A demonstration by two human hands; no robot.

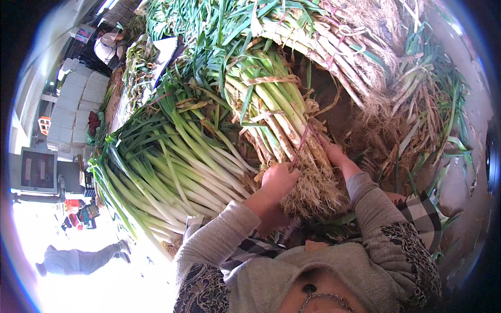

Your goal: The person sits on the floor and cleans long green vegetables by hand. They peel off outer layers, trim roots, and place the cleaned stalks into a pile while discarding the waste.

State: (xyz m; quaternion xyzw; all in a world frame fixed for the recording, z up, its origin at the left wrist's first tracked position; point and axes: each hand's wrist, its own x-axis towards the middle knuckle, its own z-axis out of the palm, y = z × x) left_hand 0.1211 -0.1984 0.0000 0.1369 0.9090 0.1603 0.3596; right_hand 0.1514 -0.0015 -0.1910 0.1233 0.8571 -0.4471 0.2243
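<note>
Right in front of me a thick bundle of long green onions (278,107) lies with its roots towards my body. Dry leaf bands go across its stalks, and a thin reddish string (300,145) runs over them near the root end. My left hand (278,180) is closed on one end of this string, just left of the roots (313,195). Against the bundle's right side rests my right hand (333,152); its fingertips are partly hidden by the stalks, so its grip is unclear. Cleaned green onions (188,184) with white stems lie loose to the left.
More untrimmed green onions (332,51) with dry roots are heaped beyond and to the right. White boxes (68,105) are stacked at the far left, near a grey-framed screen (38,170). One person (107,47) is at the upper left, another (82,260) at the lower left.
</note>
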